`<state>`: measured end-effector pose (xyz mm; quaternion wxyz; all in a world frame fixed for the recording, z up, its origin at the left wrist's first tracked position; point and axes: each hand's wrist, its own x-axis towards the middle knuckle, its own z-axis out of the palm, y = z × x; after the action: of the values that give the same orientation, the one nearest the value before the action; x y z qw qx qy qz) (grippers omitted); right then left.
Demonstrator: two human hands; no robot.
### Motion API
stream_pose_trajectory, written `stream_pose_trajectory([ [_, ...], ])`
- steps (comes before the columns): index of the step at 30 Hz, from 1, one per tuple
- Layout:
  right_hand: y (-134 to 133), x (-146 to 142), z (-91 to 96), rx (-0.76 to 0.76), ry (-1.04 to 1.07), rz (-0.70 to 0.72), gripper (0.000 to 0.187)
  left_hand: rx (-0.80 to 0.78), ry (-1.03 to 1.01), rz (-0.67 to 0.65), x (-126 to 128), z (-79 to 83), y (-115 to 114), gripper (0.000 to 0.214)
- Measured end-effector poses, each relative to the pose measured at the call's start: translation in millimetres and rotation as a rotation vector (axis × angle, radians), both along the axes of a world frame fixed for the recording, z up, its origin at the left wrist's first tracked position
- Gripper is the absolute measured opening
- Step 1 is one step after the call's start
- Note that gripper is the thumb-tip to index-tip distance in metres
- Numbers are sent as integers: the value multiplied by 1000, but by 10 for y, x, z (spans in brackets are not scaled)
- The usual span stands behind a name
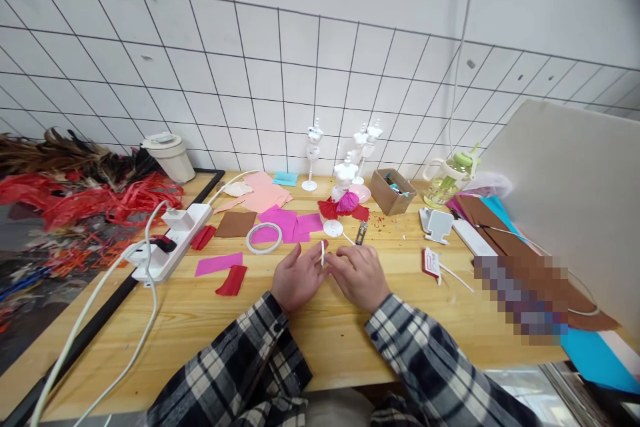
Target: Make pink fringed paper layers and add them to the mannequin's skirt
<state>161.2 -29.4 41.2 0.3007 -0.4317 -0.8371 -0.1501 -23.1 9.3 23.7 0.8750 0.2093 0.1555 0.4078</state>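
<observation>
My left hand (299, 278) is turned palm inward, its thumb standing apart. A narrow white strip (323, 253), possibly tape, stands across its fingers. My right hand (361, 275) is bent with its fingertips pinched together against the left fingers, beside the strip; what lies in that pinch is hidden. Just beyond the hands is a white mini dress form (345, 173) with a magenta ruffle (349, 201) and red crepe paper (327, 209) at its base. To the left lie a white tape roll (264, 238), magenta paper pieces (285, 223) and a red piece (231, 280).
Further white dress forms (313, 153) stand by the wall, near a cardboard box (393, 191) and a green-lidded bottle (445, 180). A power strip (173, 243) with cables edges the left. A white phone stand (437, 225) and brown sheets (530, 240) are on the right.
</observation>
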Motion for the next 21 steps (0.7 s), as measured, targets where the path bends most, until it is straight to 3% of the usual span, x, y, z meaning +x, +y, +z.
stream_pose_trajectory([
  [3, 257, -131, -145, -33, -23, 12, 32, 8, 12, 17, -27, -6, 2, 60],
  [7, 322, -125, -289, 30, 19, -2, 24, -10, 31, 38, -50, -18, 14, 61],
  [12, 267, -39, -288, 91, 60, -64, 16, -49, -8, 17, 3, 7, 9, 59],
  [16, 289, -49, -294, 65, 8, 17, 24, -56, -10, 20, 10, 18, -1, 61],
  [21, 357, -107, -343, 114, 45, 66, 13, -71, -23, -19, -26, -28, 5, 58],
])
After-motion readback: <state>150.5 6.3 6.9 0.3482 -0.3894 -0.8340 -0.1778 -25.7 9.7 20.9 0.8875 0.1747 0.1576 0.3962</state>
